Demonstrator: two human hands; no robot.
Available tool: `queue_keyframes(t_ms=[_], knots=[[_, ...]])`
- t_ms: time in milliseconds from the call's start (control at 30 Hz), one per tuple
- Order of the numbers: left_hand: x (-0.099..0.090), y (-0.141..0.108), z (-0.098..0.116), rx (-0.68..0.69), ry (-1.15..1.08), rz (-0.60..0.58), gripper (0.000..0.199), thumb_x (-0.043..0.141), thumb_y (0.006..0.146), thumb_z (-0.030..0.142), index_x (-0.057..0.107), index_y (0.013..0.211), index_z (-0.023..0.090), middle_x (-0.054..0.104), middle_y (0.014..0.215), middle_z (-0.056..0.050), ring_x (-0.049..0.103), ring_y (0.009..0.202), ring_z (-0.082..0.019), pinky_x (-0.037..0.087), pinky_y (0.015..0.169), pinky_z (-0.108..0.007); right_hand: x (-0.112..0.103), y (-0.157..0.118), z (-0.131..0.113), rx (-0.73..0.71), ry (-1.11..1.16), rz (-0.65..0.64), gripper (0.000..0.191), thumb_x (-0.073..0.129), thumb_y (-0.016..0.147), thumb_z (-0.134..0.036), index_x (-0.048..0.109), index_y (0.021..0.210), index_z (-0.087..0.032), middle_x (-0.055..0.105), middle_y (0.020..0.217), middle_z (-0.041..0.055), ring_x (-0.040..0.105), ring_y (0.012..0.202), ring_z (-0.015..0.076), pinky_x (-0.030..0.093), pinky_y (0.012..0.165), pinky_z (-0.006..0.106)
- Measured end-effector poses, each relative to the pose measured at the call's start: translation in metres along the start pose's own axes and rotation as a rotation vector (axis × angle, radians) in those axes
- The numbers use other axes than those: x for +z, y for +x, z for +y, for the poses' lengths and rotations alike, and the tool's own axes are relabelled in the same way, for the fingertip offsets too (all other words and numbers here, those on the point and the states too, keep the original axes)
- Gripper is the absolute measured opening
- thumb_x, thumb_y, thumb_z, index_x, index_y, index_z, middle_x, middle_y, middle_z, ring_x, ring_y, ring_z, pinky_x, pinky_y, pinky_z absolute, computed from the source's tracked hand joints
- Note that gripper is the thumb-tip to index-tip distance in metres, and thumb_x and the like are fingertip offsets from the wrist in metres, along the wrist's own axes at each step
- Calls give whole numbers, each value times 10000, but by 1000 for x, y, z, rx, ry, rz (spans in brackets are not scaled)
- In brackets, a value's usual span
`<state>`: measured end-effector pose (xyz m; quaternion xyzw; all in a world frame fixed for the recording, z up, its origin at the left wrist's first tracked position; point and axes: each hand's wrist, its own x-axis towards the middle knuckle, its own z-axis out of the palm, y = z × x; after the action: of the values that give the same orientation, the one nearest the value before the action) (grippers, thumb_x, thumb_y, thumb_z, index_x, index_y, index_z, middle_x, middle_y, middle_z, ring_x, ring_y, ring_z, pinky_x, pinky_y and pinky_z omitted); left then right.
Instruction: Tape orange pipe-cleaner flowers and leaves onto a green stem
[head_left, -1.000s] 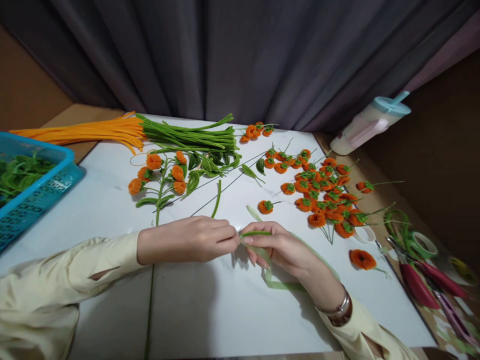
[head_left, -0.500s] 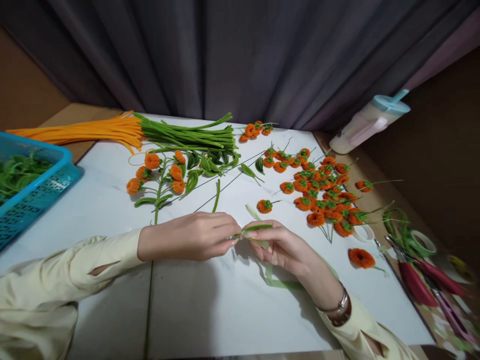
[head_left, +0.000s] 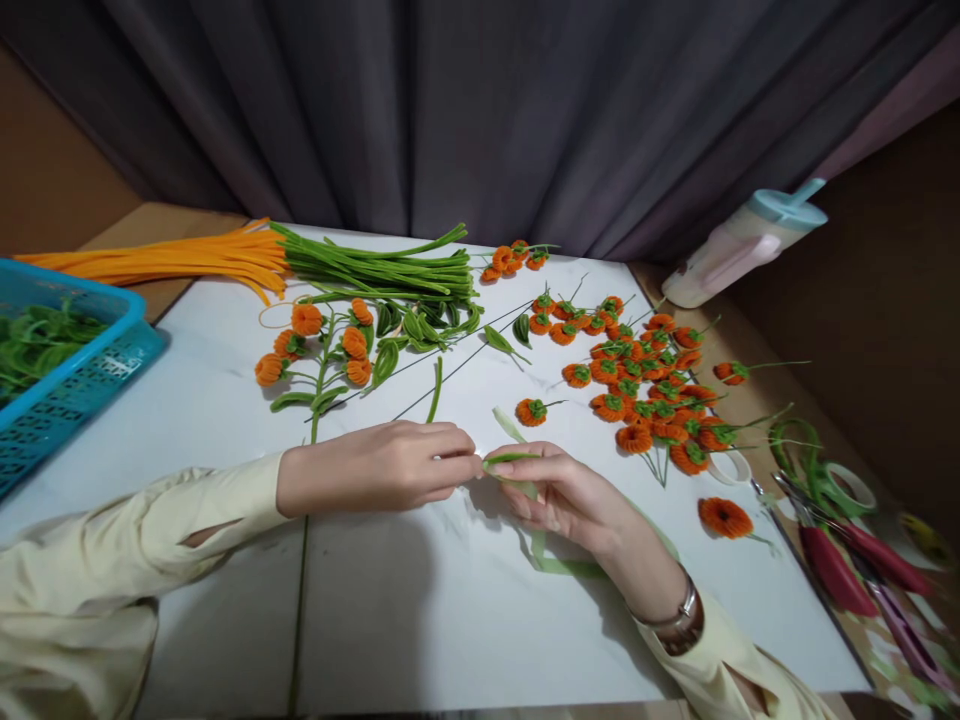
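Near the middle of the white board, my right hand [head_left: 559, 490] pinches a small green fuzzy piece [head_left: 512, 458]. Pale green tape [head_left: 570, 567] hangs from around its fingers and trails on the board. My left hand [head_left: 405, 462] meets the piece's left end with its fingertips pressed together; whatever lies between them is too small to make out. Beyond my left hand lies a short green stem [head_left: 435, 390]. To the upper left is a green sprig [head_left: 321, 375] with orange blossoms [head_left: 306, 320] and leaves.
Many orange flower heads [head_left: 630, 370] cover the right of the board [head_left: 480, 640]. Behind lie green stems [head_left: 382, 270] and orange strips [head_left: 187, 256]. A blue basket [head_left: 82, 380] stands left; a tumbler [head_left: 731, 250], pliers [head_left: 836, 570] and tape rolls [head_left: 851, 487] are right.
My left fingertips have closed up and shifted slightly right at the end of the green piece. My right hand keeps its pinch, and the whole view has shifted a little.
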<state>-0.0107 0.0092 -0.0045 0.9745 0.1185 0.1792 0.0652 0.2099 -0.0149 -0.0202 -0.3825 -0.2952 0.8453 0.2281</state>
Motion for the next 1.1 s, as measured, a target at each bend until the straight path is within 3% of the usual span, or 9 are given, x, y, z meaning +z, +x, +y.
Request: queue_keyframes(t_ms=[233,667,1100], knots=[[0,-3,-1,8,55,-33,261,351,901,21,580,960,132,647,866,-82,579,743,-149,464,627,-239,3,1,-1,19,9,-39,173,749,732,-274,644,649,-165,450,478,-37,298,407,53,176,389,228],[1,-1,-2,-13,-63,21,204,401,917,86,601,913,125,663,886,-99,615,819,-172,495,719,-264,8,5,5,-79,-25,47,142,722,684,-228,622,648,-132,467,404,-72,323,314,25,212,344,184],[-1,1,0,-64,-152,49,211,404,941,120,611,978,102,658,865,-94,608,804,-162,488,744,-254,10,1,6,-150,-72,67,160,720,726,-259,652,718,-115,470,372,-78,275,269,6,155,342,189]])
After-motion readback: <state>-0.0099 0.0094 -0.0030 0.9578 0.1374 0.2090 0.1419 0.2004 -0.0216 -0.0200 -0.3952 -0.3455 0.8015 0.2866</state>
